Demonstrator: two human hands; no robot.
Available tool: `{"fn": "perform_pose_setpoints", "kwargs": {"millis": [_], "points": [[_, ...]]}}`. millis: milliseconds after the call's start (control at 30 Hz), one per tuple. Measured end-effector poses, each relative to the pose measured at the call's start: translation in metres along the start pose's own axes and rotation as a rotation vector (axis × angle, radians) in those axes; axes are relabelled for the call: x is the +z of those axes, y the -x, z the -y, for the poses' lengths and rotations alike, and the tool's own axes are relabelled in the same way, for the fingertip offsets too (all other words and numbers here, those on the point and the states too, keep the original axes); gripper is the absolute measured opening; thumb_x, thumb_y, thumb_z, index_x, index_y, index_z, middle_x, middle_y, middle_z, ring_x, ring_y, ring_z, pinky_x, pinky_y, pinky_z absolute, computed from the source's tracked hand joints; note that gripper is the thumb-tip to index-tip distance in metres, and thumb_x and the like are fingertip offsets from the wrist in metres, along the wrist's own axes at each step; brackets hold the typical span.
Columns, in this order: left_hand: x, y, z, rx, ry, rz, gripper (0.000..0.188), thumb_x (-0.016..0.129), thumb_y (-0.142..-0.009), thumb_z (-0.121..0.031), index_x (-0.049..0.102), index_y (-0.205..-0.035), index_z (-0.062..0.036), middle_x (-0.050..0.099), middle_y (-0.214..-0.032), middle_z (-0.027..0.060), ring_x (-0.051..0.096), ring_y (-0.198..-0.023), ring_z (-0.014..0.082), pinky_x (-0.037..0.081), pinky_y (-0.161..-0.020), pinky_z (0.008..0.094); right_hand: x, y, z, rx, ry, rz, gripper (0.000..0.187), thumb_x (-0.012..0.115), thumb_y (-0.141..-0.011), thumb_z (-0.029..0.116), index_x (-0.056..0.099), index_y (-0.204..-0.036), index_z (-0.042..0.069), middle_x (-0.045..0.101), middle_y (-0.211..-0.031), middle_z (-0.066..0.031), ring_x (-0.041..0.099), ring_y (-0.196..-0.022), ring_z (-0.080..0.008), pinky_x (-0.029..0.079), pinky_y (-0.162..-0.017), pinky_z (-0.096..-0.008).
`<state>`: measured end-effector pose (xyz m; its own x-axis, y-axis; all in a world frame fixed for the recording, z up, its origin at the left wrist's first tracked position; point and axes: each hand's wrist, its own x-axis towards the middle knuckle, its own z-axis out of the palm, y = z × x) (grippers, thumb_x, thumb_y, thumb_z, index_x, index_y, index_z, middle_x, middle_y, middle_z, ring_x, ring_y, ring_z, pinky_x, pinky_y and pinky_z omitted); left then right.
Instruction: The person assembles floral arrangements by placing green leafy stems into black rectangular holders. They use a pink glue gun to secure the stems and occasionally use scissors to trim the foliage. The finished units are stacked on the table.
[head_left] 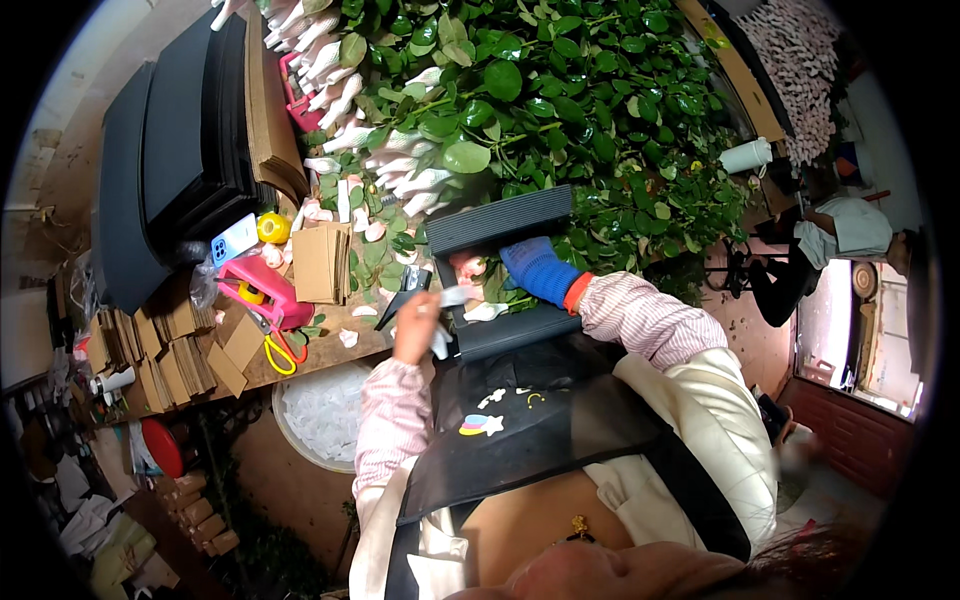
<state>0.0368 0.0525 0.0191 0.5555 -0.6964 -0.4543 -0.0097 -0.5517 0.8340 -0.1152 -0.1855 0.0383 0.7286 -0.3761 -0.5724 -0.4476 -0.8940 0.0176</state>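
Blue knit with a red cuff covers the right hand (pixel 540 272), which reaches in over the ridged black board (pixel 500 218) at the near side of the tabletop (pixel 315 358). The board's far and near sides stand apart, and between them lie a few pink flowers (pixel 468 266) and a white-sleeved bud (pixel 486 311), left of the glove.

The work looks partway along: some flowers are inside the board, which is not closed over them. Beyond it, a broad heap of leafy stems (pixel 580 100) and many white-sleeved flowers (pixel 340 95) lie loose, so most of the supply seems yet to be handled. How many flowers the board holds is unclear.

The bare left hand (pixel 415 325) is blurred, just left of the board. Its grip appears clamped on a white strip (pixel 455 296), with fingers pressed together around one end. The right grip is harder to read: the fingers point into the board, but whether they are apart or together, or what they touch, I cannot tell.

Farther left on the tabletop are brown cards (pixel 318 265), a pink tape dispenser (pixel 290 302) and scissors (pixel 269 337).
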Motion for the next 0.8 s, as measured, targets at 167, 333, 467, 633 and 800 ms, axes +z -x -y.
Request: {"fn": "perform_pose_setpoints", "kwargs": {"millis": [167,333,467,633,800], "points": [[-0.038,0.018,0.011,0.163,0.03,0.013,0.02,0.073,-0.089,-0.015,0.062,-0.081,-0.0011,0.071,-0.084,0.0123,0.065,-0.071,0.0201,0.052,-0.067,0.0353,-0.042,0.034,-0.018,-0.063,-0.178,0.041,0.062,0.077,-0.083,0.053,0.066,-0.126,0.011,0.074,-0.115,-0.0184,0.07,-0.109,-0.0367,0.055,-0.092,-0.0503],[0.006,0.012,-0.004,0.265,-0.302,0.229,0.031,0.085,-0.086,-0.029,0.071,-0.1,-0.0055,0.068,-0.082,0.0121,0.064,-0.074,0.0259,0.052,-0.072,0.0383,-0.055,0.063,-0.001,-0.315,-0.326,-0.03,0.044,0.07,-0.091,0.048,0.07,-0.119,0.014,0.075,-0.104,-0.0178,0.072,-0.096,-0.0384,0.055,-0.085,-0.0508],[0.018,-0.001,0.002,0.147,-0.276,0.369,0.034,0.084,-0.087,-0.03,0.073,-0.107,-0.0039,0.071,-0.085,0.0136,0.067,-0.077,0.0253,0.053,-0.075,0.0376,-0.024,0.044,0.021,-0.393,0.068,0.152,0.034,0.072,-0.088,0.042,0.073,-0.107,0.014,0.076,-0.099,-0.017,0.073,-0.094,-0.0372,0.057,-0.08,-0.0516],[0.037,0.011,0.031,0.068,0.126,0.241,0.03,0.082,-0.088,-0.027,0.072,-0.098,-0.0008,0.073,-0.085,0.0178,0.069,-0.077,0.0286,0.053,-0.077,0.0412,0.015,0.023,0.027,-0.376,0.198,0.095,0.021,0.066,-0.091,0.022,0.075,-0.102,0.007,0.077,-0.096,-0.0191,0.075,-0.089,-0.0361,0.059,-0.074,-0.0483],[0.02,0.028,0.04,0.081,-0.037,-0.032,0.027,0.078,-0.087,-0.029,0.069,-0.091,-0.0039,0.069,-0.077,0.017,0.067,-0.069,0.0325,0.052,-0.068,0.0442,0.002,0.031,0.027,-0.469,0.206,0.049,0.018,0.063,-0.092,0.017,0.077,-0.094,0.006,0.077,-0.095,-0.0178,0.076,-0.088,-0.0354,0.059,-0.071,-0.0483]]}}
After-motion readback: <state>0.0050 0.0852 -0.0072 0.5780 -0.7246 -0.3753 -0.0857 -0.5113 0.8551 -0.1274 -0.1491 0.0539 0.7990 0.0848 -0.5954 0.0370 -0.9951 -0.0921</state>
